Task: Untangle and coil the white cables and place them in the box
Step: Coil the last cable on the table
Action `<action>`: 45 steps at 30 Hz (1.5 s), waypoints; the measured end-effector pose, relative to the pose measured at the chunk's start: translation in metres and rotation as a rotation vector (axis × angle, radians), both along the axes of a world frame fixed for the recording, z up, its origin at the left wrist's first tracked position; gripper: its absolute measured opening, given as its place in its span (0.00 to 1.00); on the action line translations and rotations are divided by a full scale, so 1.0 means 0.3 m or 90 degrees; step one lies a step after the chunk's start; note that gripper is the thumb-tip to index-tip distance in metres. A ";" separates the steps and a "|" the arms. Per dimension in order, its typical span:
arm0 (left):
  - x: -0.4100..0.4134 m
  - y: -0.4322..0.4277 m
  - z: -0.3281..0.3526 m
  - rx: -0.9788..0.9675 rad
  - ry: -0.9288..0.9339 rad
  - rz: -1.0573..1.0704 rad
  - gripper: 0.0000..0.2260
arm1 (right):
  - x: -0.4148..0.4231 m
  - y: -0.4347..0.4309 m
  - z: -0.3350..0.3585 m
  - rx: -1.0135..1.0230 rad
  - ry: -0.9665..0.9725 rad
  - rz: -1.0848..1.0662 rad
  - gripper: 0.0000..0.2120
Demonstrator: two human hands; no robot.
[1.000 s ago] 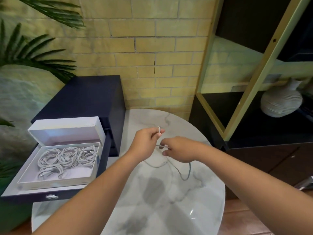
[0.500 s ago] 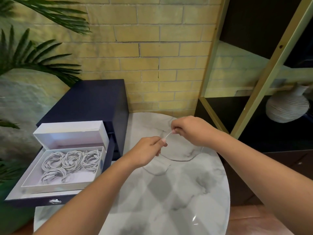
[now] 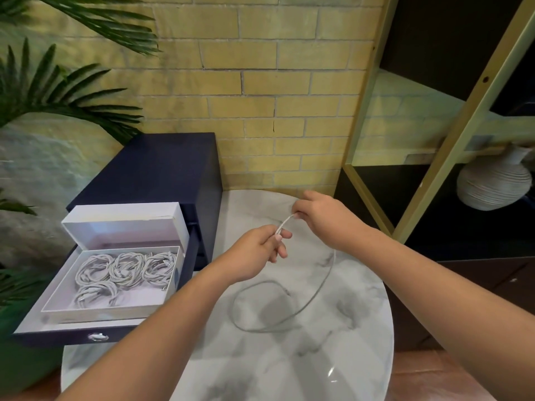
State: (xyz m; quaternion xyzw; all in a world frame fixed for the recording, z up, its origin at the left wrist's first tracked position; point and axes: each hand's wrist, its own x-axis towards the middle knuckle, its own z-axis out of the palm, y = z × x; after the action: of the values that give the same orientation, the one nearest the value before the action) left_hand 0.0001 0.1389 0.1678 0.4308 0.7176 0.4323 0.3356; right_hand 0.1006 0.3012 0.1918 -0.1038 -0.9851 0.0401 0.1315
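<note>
Pinching a short stretch of white cable (image 3: pixel 285 224) taut, left hand (image 3: pixel 257 253) and right hand (image 3: pixel 324 217) hover near the surface's (image 3: pixel 347 357) far edge; the slack loops mid-surface, coiled cables (image 3: pixel 124 270) filling the box (image 3: pixel 95 312)

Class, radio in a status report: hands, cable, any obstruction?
Left hand and right hand pinching one white cable, rest looping loose on the marble table. Box open, coils inside. Nothing blocking.
</note>
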 end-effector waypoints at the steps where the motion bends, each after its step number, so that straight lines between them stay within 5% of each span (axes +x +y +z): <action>1: 0.001 -0.002 0.006 0.005 -0.013 -0.001 0.12 | -0.001 0.000 -0.007 -0.040 0.014 0.003 0.08; 8: 0.003 -0.011 0.020 0.051 -0.080 0.064 0.13 | -0.001 -0.042 -0.051 -0.223 0.044 -0.040 0.08; 13: 0.014 0.003 0.022 0.101 -0.187 0.109 0.14 | -0.006 -0.058 -0.115 -0.196 0.075 -0.080 0.13; 17: 0.016 0.016 0.039 0.132 -0.229 0.139 0.15 | -0.010 -0.046 -0.177 -0.251 0.015 -0.094 0.06; 21: 0.002 0.031 0.049 0.156 -0.278 0.141 0.15 | 0.003 -0.056 -0.213 -0.444 -0.100 -0.166 0.11; 24: 0.011 0.032 0.040 0.144 -0.237 0.109 0.14 | 0.011 -0.093 -0.216 -0.460 -0.170 -0.163 0.15; 28: 0.010 0.040 -0.003 0.144 -0.192 0.114 0.17 | 0.007 -0.190 -0.188 -0.331 -0.282 -0.051 0.15; 33: -0.028 0.022 -0.079 0.058 0.084 0.121 0.14 | -0.011 -0.252 -0.120 -0.260 -0.376 0.015 0.07; 36: -0.054 -0.012 -0.116 -0.041 0.254 0.065 0.07 | -0.016 -0.235 -0.049 -0.223 -0.398 0.033 0.11; 38: -0.068 -0.031 -0.133 -0.091 0.343 0.033 0.11 | -0.015 -0.213 -0.020 -0.226 -0.381 0.024 0.11; 45: -0.063 -0.059 -0.113 -0.088 0.263 0.032 0.12 | -0.020 -0.126 -0.003 -0.132 -0.253 -0.010 0.06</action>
State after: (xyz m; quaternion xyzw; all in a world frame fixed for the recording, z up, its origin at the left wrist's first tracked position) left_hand -0.0189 0.1212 0.1340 0.4679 0.8096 0.2930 0.1992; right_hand 0.0945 0.2635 0.1910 -0.1306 -0.9813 0.1190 -0.0760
